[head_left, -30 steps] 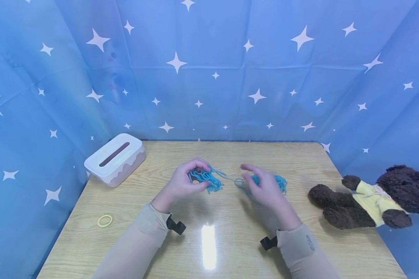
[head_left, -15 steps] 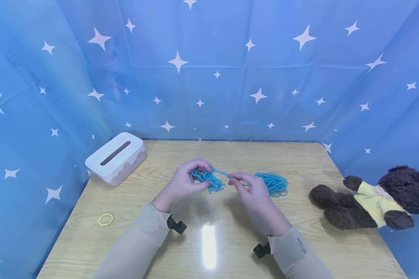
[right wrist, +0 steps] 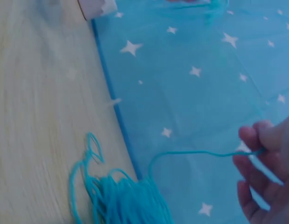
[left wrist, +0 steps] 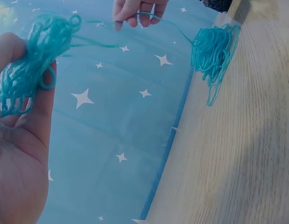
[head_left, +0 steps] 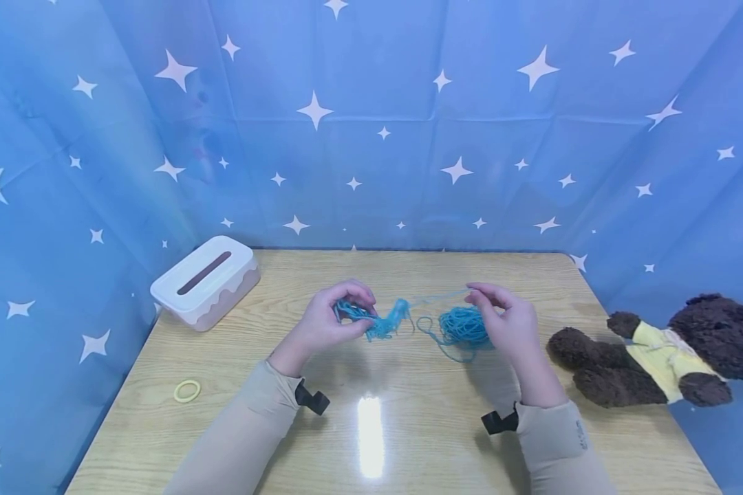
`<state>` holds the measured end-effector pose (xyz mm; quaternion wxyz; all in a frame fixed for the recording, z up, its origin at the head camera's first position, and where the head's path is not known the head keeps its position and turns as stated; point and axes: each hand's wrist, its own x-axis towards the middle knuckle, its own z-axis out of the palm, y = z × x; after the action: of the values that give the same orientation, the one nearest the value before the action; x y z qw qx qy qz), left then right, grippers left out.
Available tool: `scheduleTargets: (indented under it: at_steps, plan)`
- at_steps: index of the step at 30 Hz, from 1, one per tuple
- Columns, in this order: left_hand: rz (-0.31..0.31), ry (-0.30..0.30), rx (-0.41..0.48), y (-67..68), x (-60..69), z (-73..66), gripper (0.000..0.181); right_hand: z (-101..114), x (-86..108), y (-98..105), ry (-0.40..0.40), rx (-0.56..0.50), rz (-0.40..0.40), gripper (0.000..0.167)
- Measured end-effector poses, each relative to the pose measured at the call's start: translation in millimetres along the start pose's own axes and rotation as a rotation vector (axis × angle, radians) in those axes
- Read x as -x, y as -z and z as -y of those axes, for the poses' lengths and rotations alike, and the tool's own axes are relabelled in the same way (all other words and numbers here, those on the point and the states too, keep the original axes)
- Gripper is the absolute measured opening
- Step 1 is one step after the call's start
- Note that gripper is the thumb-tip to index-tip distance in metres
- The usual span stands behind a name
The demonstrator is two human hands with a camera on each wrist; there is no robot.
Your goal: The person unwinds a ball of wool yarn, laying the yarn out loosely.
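Observation:
My left hand (head_left: pixel 328 323) holds a loose bundle of turquoise yarn (left wrist: pixel 37 60) between thumb and fingers, raised above the table. Some of its loops stretch out to the right and look blurred. To the right, my right hand (head_left: pixel 512 326) pinches a single yarn strand (right wrist: pixel 196 152) between thumb and forefinger, with the other fingers bent loosely. From that pinch, yarn runs left toward the held bundle and also down to a second pile of turquoise yarn (head_left: pixel 463 326). This pile lies on the table just left of the right hand, one loop trailing from it.
On the wooden table (head_left: pixel 285 440), a white-lidded tissue box (head_left: pixel 207 285) stands at the back left. A yellow ring (head_left: pixel 187 391) lies at the left. A brown plush bear (head_left: pixel 656 350) in yellow lies at the right edge. A starry blue curtain (head_left: pixel 371 82) hangs behind.
My right hand first went left from the pile to the bundle's strand, then swung right past the pile, drawing yarn out of the bundle. The left hand has stayed nearly still.

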<state>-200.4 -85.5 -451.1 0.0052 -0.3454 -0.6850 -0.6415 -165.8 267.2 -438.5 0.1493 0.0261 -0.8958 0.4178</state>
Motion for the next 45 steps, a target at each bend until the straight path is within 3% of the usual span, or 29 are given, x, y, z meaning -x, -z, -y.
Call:
scheduleTargets:
  at_steps: [12, 17, 23, 30, 40, 45]
  plan:
    - [-0.014, -0.005, -0.042, 2.3, -0.4, -2.1, 0.027, -17.7, -4.3, 31.1, -0.202, 0.168, -0.113, 0.044]
    - [0.005, 0.018, -0.064, 3.8, -0.6, -2.3, 0.024, -20.6, -6.8, 35.7, -0.266, 0.179, -0.176, 0.043]
    - [0.032, 0.05, -0.057, 4.4, -0.8, -3.4, 0.024, -20.1, -7.9, 34.7, -0.264, 0.159, -0.286, 0.038]
    - [0.026, 0.091, -0.007, 4.2, -0.6, -3.3, 0.02, -20.2, -7.8, 30.7, -0.231, 0.187, -0.269, 0.037]
    - [0.031, 0.069, -0.1, 3.9, -1.9, -3.3, 0.013, -19.4, -6.5, 32.8, -0.208, 0.19, -0.349, 0.036]
    - [0.11, 0.125, -0.183, 9.1, -2.4, -6.9, 0.039, -18.1, -7.3, 35.8, -0.201, 0.172, -0.41, 0.036]
